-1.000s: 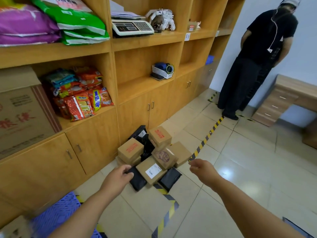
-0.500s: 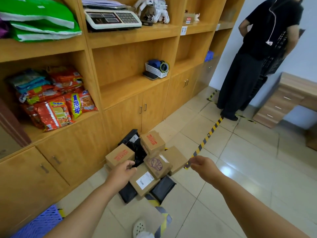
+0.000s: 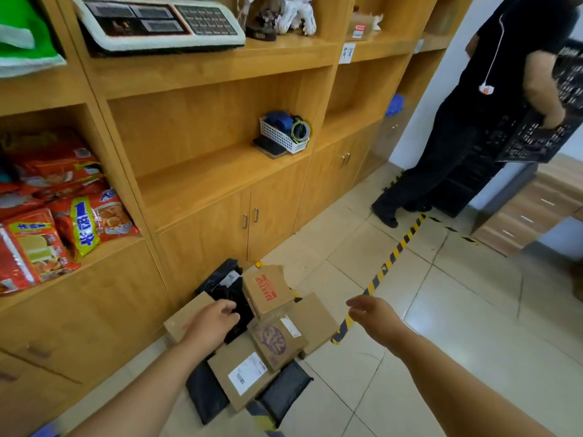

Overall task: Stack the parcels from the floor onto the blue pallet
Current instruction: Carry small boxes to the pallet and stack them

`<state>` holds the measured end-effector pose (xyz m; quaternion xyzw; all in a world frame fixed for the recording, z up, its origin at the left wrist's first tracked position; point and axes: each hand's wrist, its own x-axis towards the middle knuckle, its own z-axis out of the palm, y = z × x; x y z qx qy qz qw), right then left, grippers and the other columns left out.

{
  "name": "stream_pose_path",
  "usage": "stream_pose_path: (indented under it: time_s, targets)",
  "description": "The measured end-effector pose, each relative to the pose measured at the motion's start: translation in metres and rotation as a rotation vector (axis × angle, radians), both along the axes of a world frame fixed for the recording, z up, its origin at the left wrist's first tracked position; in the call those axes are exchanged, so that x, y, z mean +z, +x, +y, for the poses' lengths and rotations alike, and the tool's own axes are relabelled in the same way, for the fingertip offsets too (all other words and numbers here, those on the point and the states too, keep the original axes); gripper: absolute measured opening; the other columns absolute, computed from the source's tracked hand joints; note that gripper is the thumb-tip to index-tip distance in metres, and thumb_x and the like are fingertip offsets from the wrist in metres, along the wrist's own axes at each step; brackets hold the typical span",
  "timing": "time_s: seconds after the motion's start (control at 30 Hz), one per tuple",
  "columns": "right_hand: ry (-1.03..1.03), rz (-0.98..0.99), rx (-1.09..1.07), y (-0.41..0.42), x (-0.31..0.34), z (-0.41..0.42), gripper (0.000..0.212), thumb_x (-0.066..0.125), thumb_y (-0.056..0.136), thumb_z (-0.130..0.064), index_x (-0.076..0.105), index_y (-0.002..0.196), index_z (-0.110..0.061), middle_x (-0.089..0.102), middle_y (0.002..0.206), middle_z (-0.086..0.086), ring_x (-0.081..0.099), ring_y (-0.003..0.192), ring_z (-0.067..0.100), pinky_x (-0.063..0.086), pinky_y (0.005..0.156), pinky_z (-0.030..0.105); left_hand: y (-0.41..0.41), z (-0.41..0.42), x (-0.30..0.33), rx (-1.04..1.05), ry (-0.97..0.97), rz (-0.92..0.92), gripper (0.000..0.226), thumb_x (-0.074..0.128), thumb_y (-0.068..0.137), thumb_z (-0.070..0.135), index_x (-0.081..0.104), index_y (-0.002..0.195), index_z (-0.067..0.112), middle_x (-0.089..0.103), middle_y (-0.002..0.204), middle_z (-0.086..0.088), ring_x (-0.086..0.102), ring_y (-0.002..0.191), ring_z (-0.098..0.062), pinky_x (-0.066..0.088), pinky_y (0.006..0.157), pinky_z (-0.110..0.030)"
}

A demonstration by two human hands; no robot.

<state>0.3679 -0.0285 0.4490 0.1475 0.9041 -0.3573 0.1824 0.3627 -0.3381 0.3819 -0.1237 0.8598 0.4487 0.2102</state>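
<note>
parcels: heap of parcels (image 3: 271, 335) on floor (image 3: 441, 326), against cabinet (image 3: 220, 234)
scale: scale (image 3: 157, 22) on top shelf, far left
basket: basket (image 3: 282, 135) on middle shelf

Bright, even indoor light, no hard shadows. Soft glare patches on floor tiles (image 3: 467, 313) at right, approx. where pale wall (image 3: 426, 115) reflects. Shelf unit (image 3: 202, 80) warm-toned; recesses darker twd back. Strong wide-angle distortion: shelf lines bow and lean at edges, scale (image 3: 157, 23) at top stretched. Motion blur on drawers (image 3: 533, 212) at far right and bottom-left corner. Parcels (image 3: 268, 329) in centre fairly sharp, labels part legible. Left hand (image 3: 211, 326) and right hand (image 3: 375, 313) slightly soft. Compression noise on dark crate (image 3: 536, 137).
</note>
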Motion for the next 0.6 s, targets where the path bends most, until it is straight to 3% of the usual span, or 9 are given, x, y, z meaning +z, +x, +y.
stream_pose_path:
  time_s: [0.17, 0.27, 0.43, 0.53, 0.6]
  targets:
    - [-0.029, -0.046, 0.025, -0.079, -0.022, 0.016, 0.029, 0.055, 0.090, -0.011, 0.062, 0.118, -0.010, 0.063, 0.109, 0.007, 0.060, 0.100, 0.023, 0.049, 0.083, 0.032, -0.053, 0.017, -0.019, 0.063, 0.006, -0.040, 0.034, 0.054, 0.091, 0.028, 0.055, 0.125, 0.022, 0.058, 0.124, 0.005, 0.054, 0.116, -0.015, 0.038, 0.105, -0.043]
    - [-0.051, -0.102, 0.096, -0.126, -0.044, 0.023, 0.025, 0.054, 0.091, -0.013, 0.063, 0.114, -0.011, 0.059, 0.101, 0.006, 0.057, 0.092, 0.023, 0.046, 0.080, 0.034, -0.081, 0.031, -0.043, 0.156, 0.000, -0.076, 0.032, 0.057, 0.091, 0.024, 0.057, 0.123, 0.018, 0.060, 0.125, 0.001, 0.055, 0.114, -0.016, 0.038, 0.106, -0.038]
    - [-0.087, -0.167, 0.239, -0.210, -0.077, 0.045, 0.015, 0.055, 0.091, -0.011, 0.058, 0.097, -0.024, 0.059, 0.092, -0.004, 0.055, 0.086, 0.015, 0.044, 0.071, 0.020, -0.125, 0.074, -0.069, 0.359, 0.049, -0.160, 0.025, 0.058, 0.091, 0.017, 0.061, 0.114, 0.006, 0.053, 0.117, 0.005, 0.054, 0.110, -0.016, 0.037, 0.083, -0.022]
    - [-0.095, -0.240, 0.265, -0.261, -0.095, 0.057, 0.018, 0.054, 0.087, -0.007, 0.061, 0.084, -0.023, 0.061, 0.086, 0.001, 0.054, 0.083, 0.019, 0.043, 0.074, 0.029, -0.152, 0.103, -0.079, 0.489, 0.109, -0.216, 0.024, 0.059, 0.091, 0.019, 0.060, 0.113, 0.010, 0.062, 0.119, -0.007, 0.054, 0.097, -0.014, 0.037, 0.078, -0.023]
    - [-0.084, -0.280, 0.268, -0.293, -0.114, 0.065, 0.020, 0.054, 0.085, -0.005, 0.063, 0.081, -0.023, 0.062, 0.087, 0.005, 0.054, 0.082, 0.020, 0.041, 0.072, 0.029, -0.169, 0.122, -0.085, 0.581, 0.143, -0.242, 0.026, 0.057, 0.092, 0.016, 0.058, 0.118, 0.009, 0.063, 0.120, -0.008, 0.052, 0.094, -0.011, 0.038, 0.074, -0.020]
